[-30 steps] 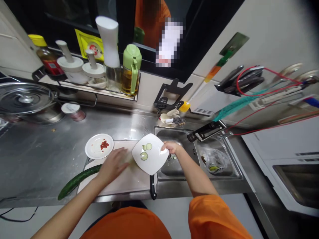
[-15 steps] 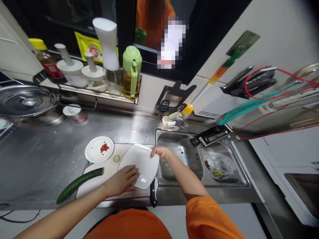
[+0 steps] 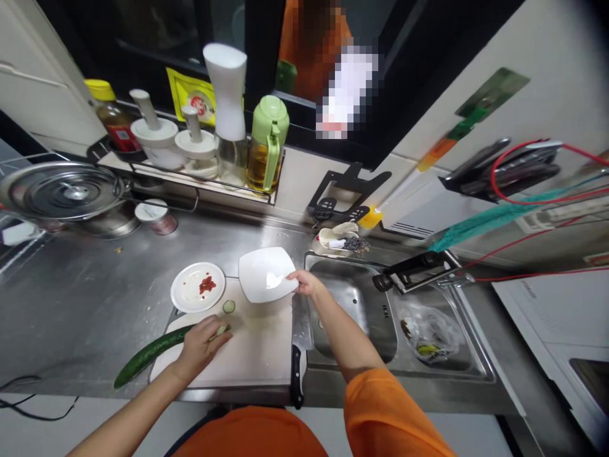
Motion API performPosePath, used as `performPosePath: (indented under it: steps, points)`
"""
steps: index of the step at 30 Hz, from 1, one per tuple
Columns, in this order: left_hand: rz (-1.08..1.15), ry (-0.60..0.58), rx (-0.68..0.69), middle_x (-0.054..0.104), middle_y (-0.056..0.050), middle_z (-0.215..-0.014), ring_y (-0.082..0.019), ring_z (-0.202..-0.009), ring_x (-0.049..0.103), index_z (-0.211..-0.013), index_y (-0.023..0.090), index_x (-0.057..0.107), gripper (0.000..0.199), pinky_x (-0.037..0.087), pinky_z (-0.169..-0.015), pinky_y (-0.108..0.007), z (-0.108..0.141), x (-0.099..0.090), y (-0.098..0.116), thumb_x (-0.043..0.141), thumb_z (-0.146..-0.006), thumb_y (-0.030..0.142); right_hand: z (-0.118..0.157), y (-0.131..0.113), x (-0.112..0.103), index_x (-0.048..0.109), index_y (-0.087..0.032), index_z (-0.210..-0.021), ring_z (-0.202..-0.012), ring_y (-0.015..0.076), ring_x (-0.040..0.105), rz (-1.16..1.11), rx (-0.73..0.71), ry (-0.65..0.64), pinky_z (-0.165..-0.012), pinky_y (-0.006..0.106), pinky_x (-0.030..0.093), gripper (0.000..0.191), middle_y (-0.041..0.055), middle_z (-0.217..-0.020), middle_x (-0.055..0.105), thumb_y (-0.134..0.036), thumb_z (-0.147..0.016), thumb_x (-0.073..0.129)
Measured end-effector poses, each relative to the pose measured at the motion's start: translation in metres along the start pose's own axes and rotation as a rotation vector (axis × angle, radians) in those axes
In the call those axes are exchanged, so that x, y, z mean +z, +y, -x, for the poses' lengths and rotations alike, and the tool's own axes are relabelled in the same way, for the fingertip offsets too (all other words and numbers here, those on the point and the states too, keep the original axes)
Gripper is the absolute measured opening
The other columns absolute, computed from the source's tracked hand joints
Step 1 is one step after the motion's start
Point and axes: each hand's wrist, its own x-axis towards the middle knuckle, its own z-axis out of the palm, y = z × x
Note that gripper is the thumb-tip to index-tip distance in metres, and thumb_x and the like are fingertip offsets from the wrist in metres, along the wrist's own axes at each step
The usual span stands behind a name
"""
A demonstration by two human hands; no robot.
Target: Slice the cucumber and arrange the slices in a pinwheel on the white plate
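Note:
My right hand grips the near right corner of a white square plate, tilted above the far part of the cutting board. Pinched between the fingers of my left hand are pale green cucumber slices; how many I cannot tell. Just beyond that hand, a single cucumber slice lies on the board. A cut cucumber reaches from beneath my left hand over the board's left edge. Along the board's right side rests a knife with a black handle.
Behind the board stands a round white plate with chopped red pieces. On the right is a double sink with a plastic bag in it. A condiment rack and a lidded pot stand at the back left.
The square plate has moved away from me, off the board's middle, with my right hand. My left hand has drawn left from the plate, now with cucumber slices. The view has shifted slightly.

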Motion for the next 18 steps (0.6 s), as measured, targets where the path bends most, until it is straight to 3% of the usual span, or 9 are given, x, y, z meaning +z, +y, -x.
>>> performPosePath:
  steps: [4,8,13,18]
  points:
    - [0.058,0.001,-0.292,0.067,-0.004,-0.075,-0.015,-0.071,0.063,-0.078,0.02,0.065,0.032,0.048,-0.064,-0.022,0.038,0.008,-0.004,0.046,-0.09,0.044,-0.014,-0.003,0.003,0.054,-0.014,-0.112,-0.082,0.0169,0.068,-0.044,-0.129,0.075,-0.079,0.032,0.055,0.047,0.0054,-0.093,0.07,-0.005,-0.066,0.061]
    - [0.072,-0.002,-0.469,0.068,-0.002,-0.074,-0.013,-0.067,0.062,-0.076,0.02,0.065,0.037,0.047,-0.062,-0.02,0.066,0.022,-0.002,0.047,-0.087,0.05,-0.019,0.001,0.01,0.055,-0.016,-0.11,-0.085,0.0194,0.067,-0.034,-0.196,0.132,-0.078,0.035,0.055,0.046,0.0054,-0.094,0.069,-0.01,-0.066,0.068]
    - [0.115,-0.093,-0.481,0.069,-0.003,-0.075,-0.015,-0.071,0.063,-0.075,0.021,0.066,0.037,0.048,-0.065,-0.021,0.077,0.034,0.01,0.048,-0.086,0.051,-0.021,0.003,0.021,0.059,-0.017,-0.103,-0.075,0.0188,0.067,0.064,-0.202,0.255,-0.067,0.032,0.056,0.039,0.0047,-0.085,0.069,-0.012,-0.065,0.07]
    - [0.122,-0.156,-0.452,0.067,-0.003,-0.073,-0.015,-0.07,0.062,-0.074,0.021,0.066,0.037,0.048,-0.065,-0.023,0.072,0.033,0.018,0.048,-0.086,0.051,-0.02,0.005,0.036,0.061,-0.013,-0.088,-0.059,0.0157,0.061,0.247,-0.203,0.474,-0.053,0.025,0.051,0.032,0.0023,-0.067,0.065,-0.011,-0.059,0.075]
